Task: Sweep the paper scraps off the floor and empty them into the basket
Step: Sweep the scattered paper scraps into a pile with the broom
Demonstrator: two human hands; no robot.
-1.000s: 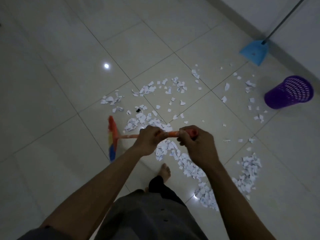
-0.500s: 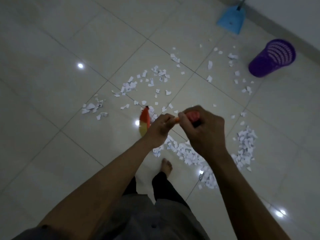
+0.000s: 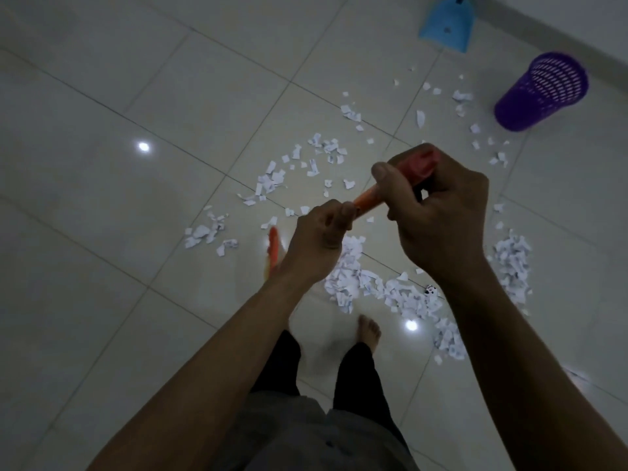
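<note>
Both hands clamp an orange broom over a scrap-littered floor.

The left hand (image 3: 319, 239) curls round the broom handle (image 3: 368, 200) low down and the right hand (image 3: 438, 215) wraps its red top end; a short stretch of handle shows between them. The broom head (image 3: 273, 251) is a blurred orange sliver, mostly hidden behind the left wrist. The thickest paper scraps (image 3: 353, 277) lie well below and left of the purple basket (image 3: 540, 93), partly covered by the right forearm, and loose bits trail up to just beside the basket. What the basket holds cannot be made out in the dim light. A blue dustpan (image 3: 445, 23), above and left of the basket, is cut off by the top edge.
</note>
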